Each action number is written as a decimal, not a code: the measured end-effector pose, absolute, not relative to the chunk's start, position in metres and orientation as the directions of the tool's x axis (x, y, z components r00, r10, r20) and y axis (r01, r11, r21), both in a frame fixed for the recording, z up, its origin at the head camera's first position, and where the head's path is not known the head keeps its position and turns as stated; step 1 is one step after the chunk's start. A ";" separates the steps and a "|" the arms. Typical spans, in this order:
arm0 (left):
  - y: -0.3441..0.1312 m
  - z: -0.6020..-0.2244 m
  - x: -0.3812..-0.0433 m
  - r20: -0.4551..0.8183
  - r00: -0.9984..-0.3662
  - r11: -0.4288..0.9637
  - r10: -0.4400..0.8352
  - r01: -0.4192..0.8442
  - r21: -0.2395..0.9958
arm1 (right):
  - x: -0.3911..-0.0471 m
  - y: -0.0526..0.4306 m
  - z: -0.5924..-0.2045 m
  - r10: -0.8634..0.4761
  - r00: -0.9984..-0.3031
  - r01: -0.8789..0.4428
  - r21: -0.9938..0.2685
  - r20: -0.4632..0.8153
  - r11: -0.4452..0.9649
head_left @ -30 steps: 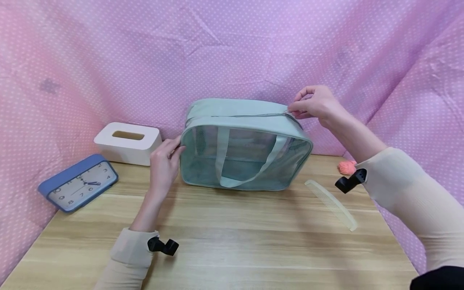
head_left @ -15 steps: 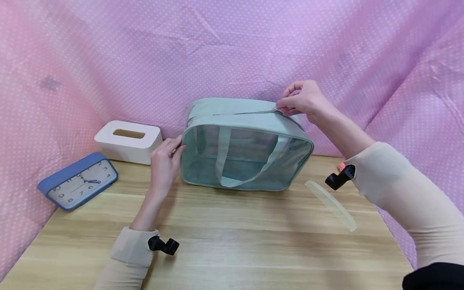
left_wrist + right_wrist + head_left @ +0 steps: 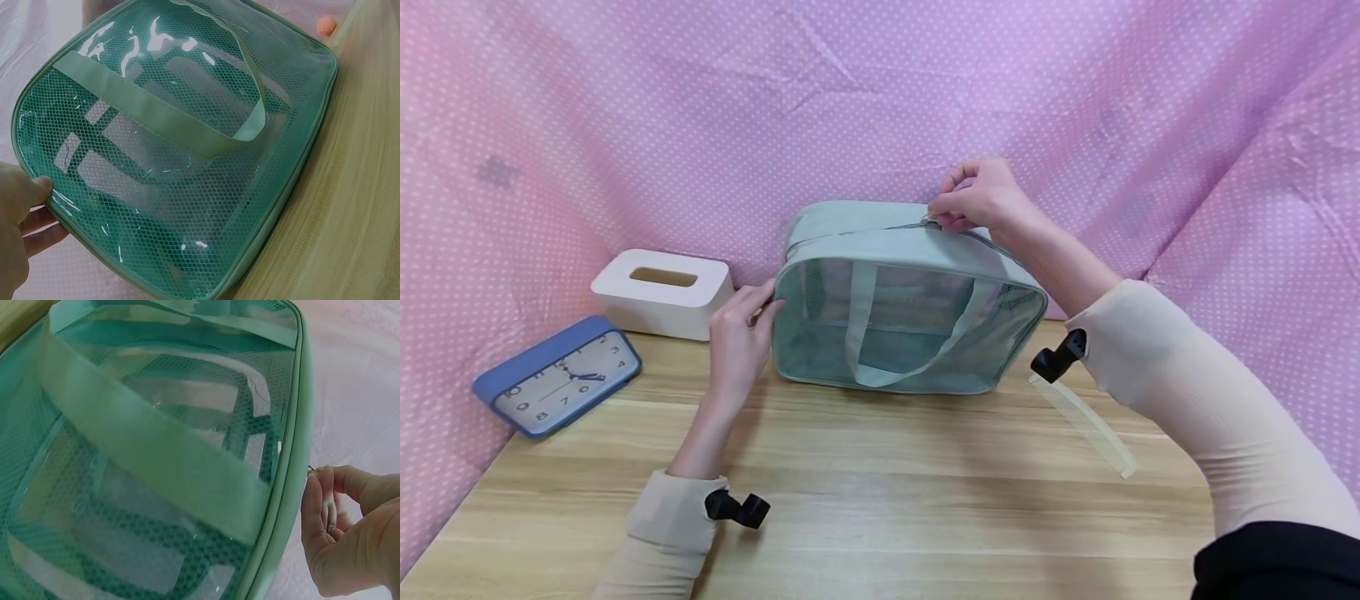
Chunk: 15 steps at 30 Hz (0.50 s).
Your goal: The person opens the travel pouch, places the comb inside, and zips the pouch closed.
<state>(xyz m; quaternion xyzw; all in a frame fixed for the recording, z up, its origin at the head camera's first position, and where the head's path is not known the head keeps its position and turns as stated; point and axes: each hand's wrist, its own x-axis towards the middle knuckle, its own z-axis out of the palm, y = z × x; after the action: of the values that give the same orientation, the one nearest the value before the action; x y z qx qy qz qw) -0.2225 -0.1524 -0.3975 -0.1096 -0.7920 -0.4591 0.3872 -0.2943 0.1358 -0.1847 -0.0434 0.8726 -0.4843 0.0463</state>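
A mint-green toiletry bag (image 3: 917, 333) with clear mesh-patterned sides stands upright on the table, its strap handle (image 3: 859, 317) hanging down the front. With thumb and fingers, my left hand (image 3: 741, 337) grips the bag's left edge; the left wrist view shows the thumb (image 3: 41, 184) on the front face and fingers behind. On top, my right hand (image 3: 981, 200) pinches the zipper pull (image 3: 929, 220), near the middle of the zipper. To the right of the pull the zipper seam looks parted. In the right wrist view the pull is mostly hidden by the fingertips (image 3: 315, 478).
Left of the bag are a white tissue box (image 3: 658, 292) and a blue clock (image 3: 561, 375) leaning back. A pale comb (image 3: 1086, 425) lies to the right, below the right wrist. An orange-pink ball (image 3: 326, 25) shows past the bag's far corner. A pink dotted cloth (image 3: 880, 100) hangs behind.
My right hand has moved left along the top of the bag with the zipper pull, from the right corner toward the middle. My left hand and the bag have stayed nearly still.
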 end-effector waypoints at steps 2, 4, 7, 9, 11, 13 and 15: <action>-0.152 -0.398 -0.223 0.713 -0.676 0.552 -0.185 0.529 0.645 | -0.295 0.130 -0.185 -0.120 -0.992 -0.024 -0.854 -0.046 0.520; -0.152 -0.398 -0.223 0.712 -0.676 0.551 -0.190 0.526 0.648 | -0.296 0.124 -0.185 -0.118 -0.992 -0.015 -0.856 -0.054 0.518; -0.152 -0.399 -0.224 0.709 -0.678 0.553 -0.197 0.520 0.651 | -0.298 0.116 -0.186 -0.114 -0.992 -0.013 -0.860 -0.052 0.510; -0.152 -0.399 -0.224 0.707 -0.679 0.552 -0.199 0.518 0.653 | -0.300 0.111 -0.186 -0.119 -0.992 -0.020 -0.866 -0.045 0.500; -0.151 -0.399 -0.224 0.705 -0.680 0.551 -0.201 0.517 0.656 | -0.301 0.106 -0.186 -0.119 -0.992 -0.024 -0.869 -0.040 0.495; -0.151 -0.398 -0.224 0.703 -0.682 0.548 -0.201 0.516 0.658 | -0.301 0.102 -0.186 -0.118 -0.992 -0.018 -0.872 -0.046 0.490; -0.151 -0.398 -0.224 0.700 -0.685 0.547 -0.201 0.514 0.661 | -0.301 0.097 -0.186 -0.111 -0.992 -0.009 -0.870 -0.052 0.493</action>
<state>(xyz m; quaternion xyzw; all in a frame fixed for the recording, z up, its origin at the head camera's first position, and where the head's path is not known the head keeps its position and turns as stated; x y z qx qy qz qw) -0.2238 -0.1507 -0.3976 -0.0990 -0.7910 -0.4657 0.3842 -0.3013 0.0974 -0.1862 -0.0350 0.8624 -0.5025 0.0506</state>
